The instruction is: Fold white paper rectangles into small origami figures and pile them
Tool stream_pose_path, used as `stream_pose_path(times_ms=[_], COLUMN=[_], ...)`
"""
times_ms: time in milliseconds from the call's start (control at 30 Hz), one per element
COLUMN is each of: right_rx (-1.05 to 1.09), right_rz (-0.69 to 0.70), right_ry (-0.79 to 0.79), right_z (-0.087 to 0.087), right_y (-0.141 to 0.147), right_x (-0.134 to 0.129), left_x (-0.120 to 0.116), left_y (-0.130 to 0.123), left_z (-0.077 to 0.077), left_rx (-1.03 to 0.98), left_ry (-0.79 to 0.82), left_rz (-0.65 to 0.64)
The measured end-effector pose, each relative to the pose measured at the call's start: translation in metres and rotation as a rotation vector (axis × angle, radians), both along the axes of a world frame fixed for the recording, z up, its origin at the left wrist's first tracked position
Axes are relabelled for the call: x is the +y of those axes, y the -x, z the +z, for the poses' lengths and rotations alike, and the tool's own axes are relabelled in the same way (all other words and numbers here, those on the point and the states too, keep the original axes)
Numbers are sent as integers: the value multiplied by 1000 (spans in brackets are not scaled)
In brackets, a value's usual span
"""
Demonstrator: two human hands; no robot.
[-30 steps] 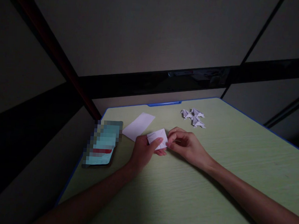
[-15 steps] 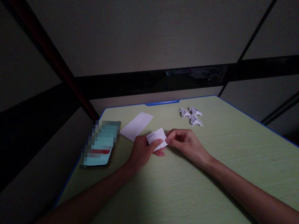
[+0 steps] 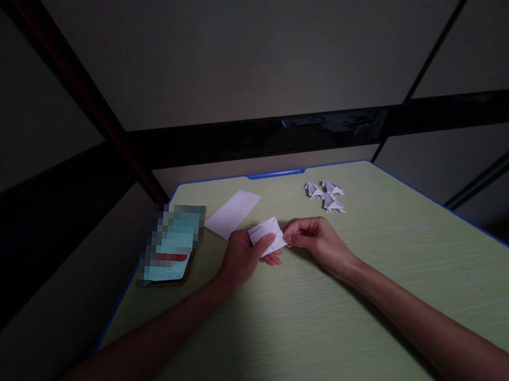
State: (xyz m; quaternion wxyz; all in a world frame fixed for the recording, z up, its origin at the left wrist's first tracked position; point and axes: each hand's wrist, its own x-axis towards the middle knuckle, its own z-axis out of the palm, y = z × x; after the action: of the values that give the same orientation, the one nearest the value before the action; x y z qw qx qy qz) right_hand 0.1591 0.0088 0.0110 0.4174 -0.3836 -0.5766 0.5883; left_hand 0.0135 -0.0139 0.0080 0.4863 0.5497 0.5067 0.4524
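A small piece of folded white paper point(image 3: 267, 230) with crease lines is held above the table between my two hands. My left hand point(image 3: 244, 258) grips its lower left part, thumb on top and fingers underneath. The fingertips of my right hand point(image 3: 314, 240) pinch the paper's right corner. Behind my left hand, a flat white sheet of paper point(image 3: 233, 211) lies on the table. Three folded white paper figures, one of them nearest to me point(image 3: 333, 203), sit close together beyond my right hand.
A phone point(image 3: 171, 246) with a lit, partly pixelated screen lies at the table's left edge. The light green table point(image 3: 357, 346) has a blue rim and a blue strip point(image 3: 277, 174) at its back edge. Dark-banded panels stand behind it.
The upper flap of the folded paper looks slightly shifted near my left thumb. Both hands keep their hold in nearly the same place.
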Motion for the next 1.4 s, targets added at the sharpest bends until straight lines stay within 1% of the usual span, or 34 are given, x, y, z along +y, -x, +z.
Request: stream_pose_path(times_ms=[267,467,567,700,767,867,1000,1100,1167,1267,1400], right_rx=[-44,-27,-43,-125,-124,-110,-97,-63,-56,-63,-86], right_rz=[28,12,81,230,265,280,286,295,268,190,149], right_ry=[-40,-7,8,-62,-89,-101,-109,-94,-87,-97,-126], right_z=[0,2,3,1,-2,-5,-6,-4,-3,-2,-3], right_y=[-1,1,2,1,1,-1,-2,-1,0,1,2], right_x=[-1,-1,-3,-5,-5,-4,-3,-4,-5,-7,-7], left_x=[0,0,-1,-2,-1,-1,-1,-1,-2,-1,1], left_y=[0,-1,-1,0,0,0,0,-1,-1,-1,0], left_z=[1,1,3,3,2,1,1,2,2,1,0], left_rx=[-18,-24,-23,-16,-19,-18,-17,-34,-41,-35,-53], left_ry=[4,-15,-31,-55,-65,-63,-54,-60,-68,-75,-77], left_rz=[-13,-16,-23,-33,-40,-59,-78,-69,-38,5,9])
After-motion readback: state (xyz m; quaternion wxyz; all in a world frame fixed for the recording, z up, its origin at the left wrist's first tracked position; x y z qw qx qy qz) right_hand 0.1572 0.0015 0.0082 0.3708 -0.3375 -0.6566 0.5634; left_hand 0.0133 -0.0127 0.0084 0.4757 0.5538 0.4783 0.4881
